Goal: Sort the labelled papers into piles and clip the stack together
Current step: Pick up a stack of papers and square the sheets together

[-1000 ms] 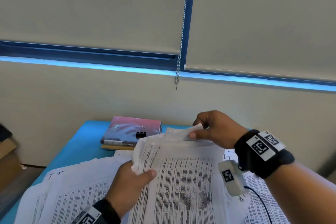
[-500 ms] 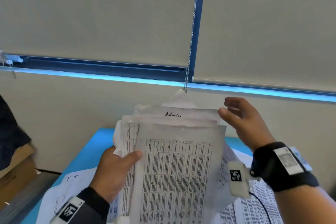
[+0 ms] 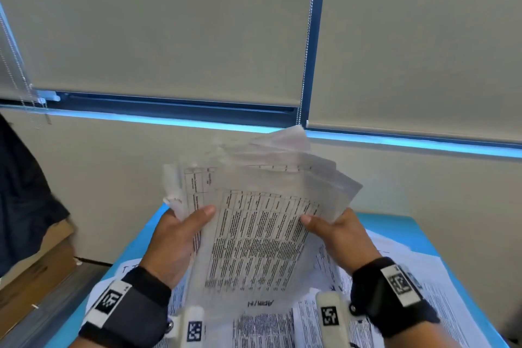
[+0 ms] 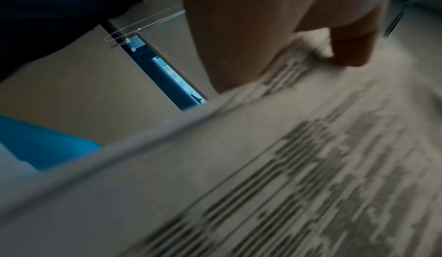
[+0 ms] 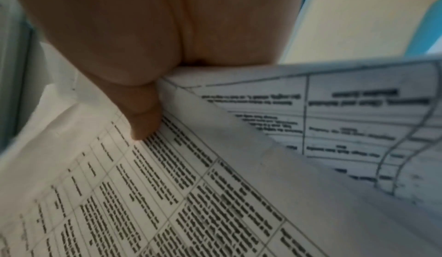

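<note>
I hold a stack of printed papers (image 3: 254, 234) upright above the blue table (image 3: 395, 223), its sheets fanned unevenly at the top. My left hand (image 3: 180, 229) grips the stack's left edge, thumb on the front sheet. My right hand (image 3: 333, 229) grips the right edge the same way. The front sheet carries a table of text and a handwritten label near its lower edge, upside down. The left wrist view has the stack (image 4: 287, 185) blurred under my thumb (image 4: 349, 49). From the right wrist, my thumb (image 5: 143, 121) presses on the printed sheet (image 5: 167, 195). No clip is in view.
More printed sheets (image 3: 409, 291) lie spread over the table below the stack, some with handwritten letters at their corners. Behind the table are a beige wall and window blinds with a bead chain (image 3: 306, 65). Cardboard boxes (image 3: 36, 263) stand on the floor at left.
The stack rose off the table to upright in front of me. My right hand let go of the top edge and now grips the right edge. The view tilted upward.
</note>
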Motion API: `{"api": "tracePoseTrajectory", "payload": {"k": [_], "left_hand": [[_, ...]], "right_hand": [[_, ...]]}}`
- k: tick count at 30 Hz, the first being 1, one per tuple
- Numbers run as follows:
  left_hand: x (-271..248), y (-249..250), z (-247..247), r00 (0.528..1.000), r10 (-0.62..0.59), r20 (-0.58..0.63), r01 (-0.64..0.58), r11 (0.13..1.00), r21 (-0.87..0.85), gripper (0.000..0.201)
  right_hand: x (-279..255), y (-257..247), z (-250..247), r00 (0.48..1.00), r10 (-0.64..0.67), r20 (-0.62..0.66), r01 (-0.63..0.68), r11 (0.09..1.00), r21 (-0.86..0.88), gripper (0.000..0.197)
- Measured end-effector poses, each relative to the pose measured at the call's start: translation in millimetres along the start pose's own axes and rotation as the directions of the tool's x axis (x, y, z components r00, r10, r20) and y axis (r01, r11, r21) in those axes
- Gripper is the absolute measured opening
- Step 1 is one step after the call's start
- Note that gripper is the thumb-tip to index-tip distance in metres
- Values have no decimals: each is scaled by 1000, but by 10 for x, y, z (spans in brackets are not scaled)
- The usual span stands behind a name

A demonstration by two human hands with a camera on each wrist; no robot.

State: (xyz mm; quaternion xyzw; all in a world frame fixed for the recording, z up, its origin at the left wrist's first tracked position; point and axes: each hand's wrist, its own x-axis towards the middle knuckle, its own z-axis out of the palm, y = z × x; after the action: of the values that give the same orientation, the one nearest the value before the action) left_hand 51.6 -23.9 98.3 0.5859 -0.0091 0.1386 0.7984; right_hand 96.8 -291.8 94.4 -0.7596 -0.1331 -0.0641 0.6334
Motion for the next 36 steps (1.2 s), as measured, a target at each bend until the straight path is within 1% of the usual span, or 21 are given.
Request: {"api": "tracePoseTrajectory", "payload": {"k": [1,2,4,6,8,9,11,13,15,18,22,24,25,27,29,30,31,32,33,34,36], "left_hand": [[-3,-48,-40,1000,-22,-1,22,998,60,76],[-4,-113,-73,999,-37,-18,39,992,118,68],[-15,-235,-84,994,-29,-108,52,974,222,36],[-32,-268,-51,985,12,-170,29,971,236,23],[-61,-213,19,975,72,-213,-23,974,224,21],[-71,-187,46,965,87,-247,-32,975,218,29],[-58,-198,11,958,78,-275,-29,984,178,28],[-59,-268,-64,977,17,-212,14,989,145,6],[-58,-449,-196,982,-70,-176,105,974,202,21],[-71,-669,-286,964,-160,-212,208,951,227,20],[-51,-652,-238,953,-168,-252,229,944,237,15],[-25,-558,-221,964,-106,-243,173,945,276,9],[-19,-526,-239,962,-58,-268,142,942,305,12],[-16,-524,-350,920,17,-392,120,940,321,38],[-108,-486,-406,889,-38,-457,164,957,239,59],[-153,-488,-419,908,-133,-398,192,975,112,57],[-202,-463,-393,929,-247,-276,241,969,-56,49],[-255,-432,-362,925,-347,-151,318,929,-186,43],[-302,-401,-344,917,-393,-70,366,898,-244,40],[-320,-392,-366,922,-386,-29,368,899,-236,40],[-286,-350,-458,947,-316,-60,308,944,-117,39]], "right_hand": [[8,-6,11,1000,-1,-28,2,998,61,12],[9,-10,38,999,-1,-36,5,993,115,12],[-31,-14,145,1000,3,3,-3,982,191,15],[-58,21,278,1000,-28,12,26,984,177,19],[-37,51,353,996,-80,-41,85,986,143,17],[-14,62,362,993,-99,-66,108,983,148,15],[14,111,346,992,-114,-63,122,982,141,13],[2,227,328,997,-72,14,71,995,71,26],[-53,363,322,997,2,81,-3,1000,10,39],[-91,494,373,995,46,90,-45,999,-7,36],[-63,441,513,998,44,-35,-44,999,0,22],[-33,412,528,986,76,-146,-64,994,90,16],[-28,399,522,973,100,-207,-65,983,171,12],[-51,377,505,942,176,-285,-34,897,441,12],[-124,358,519,925,291,-246,-17,677,736,15],[-165,364,540,917,341,-208,-36,590,807,16],[-212,373,581,914,371,-163,-70,541,838,16],[-264,388,634,916,383,-121,-104,516,850,18],[-310,414,691,920,383,-89,-129,508,851,20],[-351,438,738,920,385,-71,-150,515,844,22],[-431,490,739,912,407,-46,-186,510,840,28]]}}
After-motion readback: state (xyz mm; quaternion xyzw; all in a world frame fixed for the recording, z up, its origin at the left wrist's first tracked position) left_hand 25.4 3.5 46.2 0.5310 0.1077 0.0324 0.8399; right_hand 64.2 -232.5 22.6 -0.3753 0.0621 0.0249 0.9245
